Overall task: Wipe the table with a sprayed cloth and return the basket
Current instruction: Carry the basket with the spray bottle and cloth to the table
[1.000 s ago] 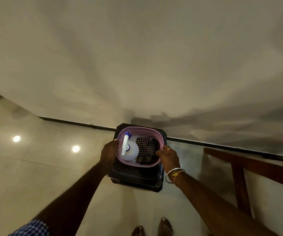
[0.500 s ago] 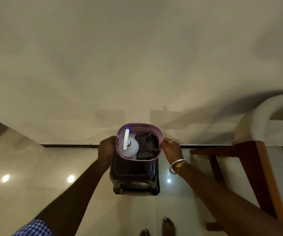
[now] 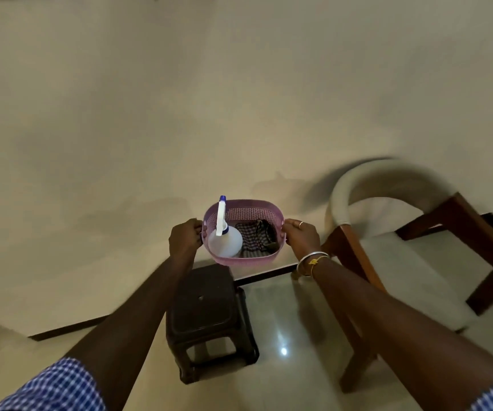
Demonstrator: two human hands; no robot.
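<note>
A pink perforated basket [image 3: 249, 213] hangs in the air above and beyond a dark plastic stool [image 3: 208, 310]. My left hand [image 3: 184, 237] grips its left rim and my right hand [image 3: 301, 237] grips its right rim. Inside the basket stands a white spray bottle [image 3: 224, 240] with a blue nozzle, on the left. A dark checked cloth [image 3: 258, 240] lies folded on the right. The table is not in view.
A wooden chair with a curved cream back [image 3: 387, 179] stands to the right, its legs [image 3: 355, 292] close to my right forearm. A plain wall rises ahead above a dark skirting line [image 3: 266, 275]. The glossy tiled floor [image 3: 283, 351] reflects a ceiling light.
Both hands have lifted the basket off the stool and raised it. My view has swung to the right, bringing the chair into sight.
</note>
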